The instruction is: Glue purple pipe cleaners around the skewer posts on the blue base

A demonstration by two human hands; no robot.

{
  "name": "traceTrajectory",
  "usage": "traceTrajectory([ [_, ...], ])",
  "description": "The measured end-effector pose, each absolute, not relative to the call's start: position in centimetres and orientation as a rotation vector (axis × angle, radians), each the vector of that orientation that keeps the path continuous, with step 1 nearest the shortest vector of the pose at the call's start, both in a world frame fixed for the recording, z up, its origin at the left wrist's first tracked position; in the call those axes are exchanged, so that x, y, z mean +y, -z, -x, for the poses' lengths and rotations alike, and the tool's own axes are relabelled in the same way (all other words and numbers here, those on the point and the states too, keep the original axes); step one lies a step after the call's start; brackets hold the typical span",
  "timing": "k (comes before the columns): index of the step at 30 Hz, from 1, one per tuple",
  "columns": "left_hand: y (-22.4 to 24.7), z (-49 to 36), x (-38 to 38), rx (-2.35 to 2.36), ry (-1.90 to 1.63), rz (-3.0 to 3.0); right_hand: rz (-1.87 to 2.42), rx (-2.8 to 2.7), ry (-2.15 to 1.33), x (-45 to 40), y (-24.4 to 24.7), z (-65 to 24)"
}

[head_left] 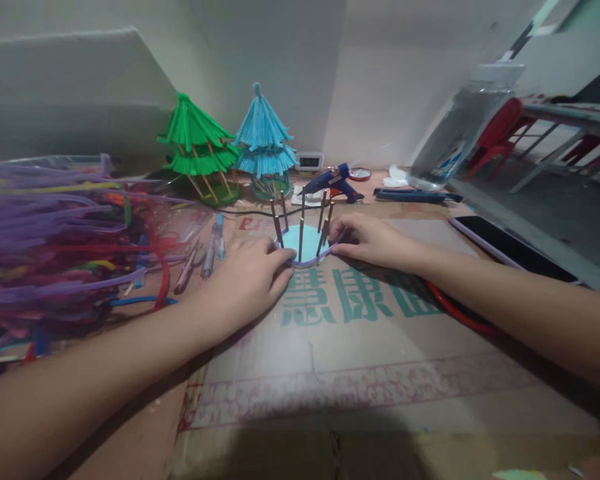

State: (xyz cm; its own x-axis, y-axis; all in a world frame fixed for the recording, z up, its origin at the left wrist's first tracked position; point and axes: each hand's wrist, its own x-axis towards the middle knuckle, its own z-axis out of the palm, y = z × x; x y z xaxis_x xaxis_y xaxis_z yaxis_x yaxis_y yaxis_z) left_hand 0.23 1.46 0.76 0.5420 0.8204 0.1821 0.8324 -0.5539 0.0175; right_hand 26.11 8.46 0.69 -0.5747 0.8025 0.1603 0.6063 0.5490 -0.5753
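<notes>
A round light-blue base point(305, 241) with several upright dark sticks point(301, 233) lies on a printed cardboard sheet point(300, 360). Along the base's near edge runs a purple pipe cleaner point(310, 263). My left hand point(250, 277) is at the base's left side, fingers bent together against the edge and the purple strip. On the right, my right hand point(365, 241) pinches the purple strip's end between thumb and fingers, close to the sticks.
Green point(200, 143) and blue point(264, 137) two-tiered models stand behind, beside a glue gun point(333, 181). Many pipe cleaners point(70, 247) and some pens point(210, 252) lie left. Rightward are a utility knife point(415, 195), a phone point(510, 248) and a large plastic bottle point(455, 127).
</notes>
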Motion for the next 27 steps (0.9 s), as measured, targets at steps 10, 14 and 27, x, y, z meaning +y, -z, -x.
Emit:
traceTrajectory([
  [10, -0.5, 0.2, 2.2, -1.477, 0.357, 2.755, 1.047, -2.476, -0.418, 6.8, -0.7, -26.6],
  [14, -1.0, 0.5, 2.1, -1.439, 0.314, 2.765, 0.990, -2.463, -0.447, 7.1, -0.3, -26.7],
  [27, -0.6, -0.4, 2.5, -1.644, 0.612, 2.983, 0.945, -2.497, -0.409, 7.1, 0.0, -26.9],
])
